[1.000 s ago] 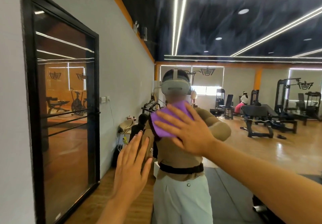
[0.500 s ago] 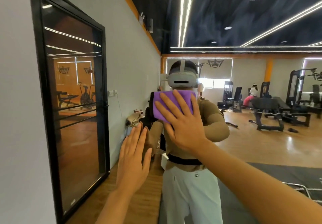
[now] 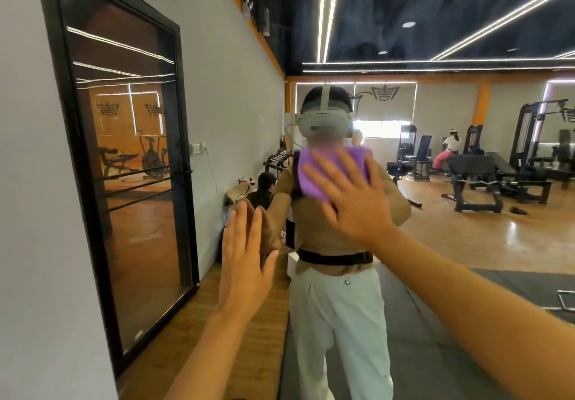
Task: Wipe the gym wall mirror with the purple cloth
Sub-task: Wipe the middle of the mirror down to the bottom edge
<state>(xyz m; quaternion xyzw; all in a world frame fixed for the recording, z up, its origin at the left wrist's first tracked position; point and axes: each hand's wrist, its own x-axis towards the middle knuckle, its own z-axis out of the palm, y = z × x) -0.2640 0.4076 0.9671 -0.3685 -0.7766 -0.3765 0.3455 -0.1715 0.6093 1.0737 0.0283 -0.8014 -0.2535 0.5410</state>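
Note:
The gym wall mirror (image 3: 466, 259) fills the view ahead and shows my own reflection and the gym behind. My right hand (image 3: 351, 200) lies flat with spread fingers on the purple cloth (image 3: 314, 178), pressing it against the glass at chest height. My left hand (image 3: 244, 259) rests open with straight fingers flat on the mirror, lower and to the left of the cloth. It holds nothing.
A grey wall (image 3: 227, 119) runs along the left with a black-framed glass door (image 3: 124, 166) in it. Reflected in the mirror are weight machines (image 3: 485, 178), a seated person (image 3: 448, 150) and a wooden floor.
My right hand has slid the purple cloth a little to the right and down on the glass. The left hand stays flat on the mirror; my view has shifted closer.

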